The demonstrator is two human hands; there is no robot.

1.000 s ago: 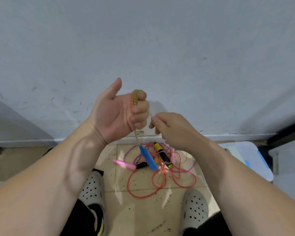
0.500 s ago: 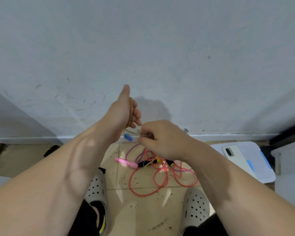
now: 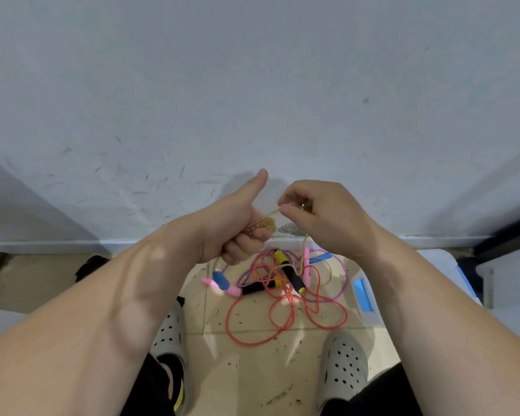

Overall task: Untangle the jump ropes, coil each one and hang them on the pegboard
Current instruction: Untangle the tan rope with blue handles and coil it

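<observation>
Closest in, at mid-frame, the left hand (image 3: 237,226) had its thumb up and its other fingers curled round a small coil of the clear rope (image 3: 263,225), a thin yellowish cord. Just right of it, the right hand (image 3: 324,214) pinched the same cord between thumb and forefinger, and the short run between the hands looked taut. Below the left hand a strand dropped to a blue handle (image 3: 220,280); whether that hung or lay could not be told. Further off, below centre, a red rope (image 3: 282,322) and a purple rope (image 3: 344,274) lay looped through each other on the floor (image 3: 252,370), among black and pink handles. The clear rope seemed light, limp and smooth, so its turns would likely slip or spring loose. It was probably best pinched close to the coil, with the wraps clamped under the fingers and the rigid handles used as firm ends. The red one looked springier and would likely hold its loops. Farthest, filling the upper frame, was the wall (image 3: 252,85); no pegboard showed.
</observation>
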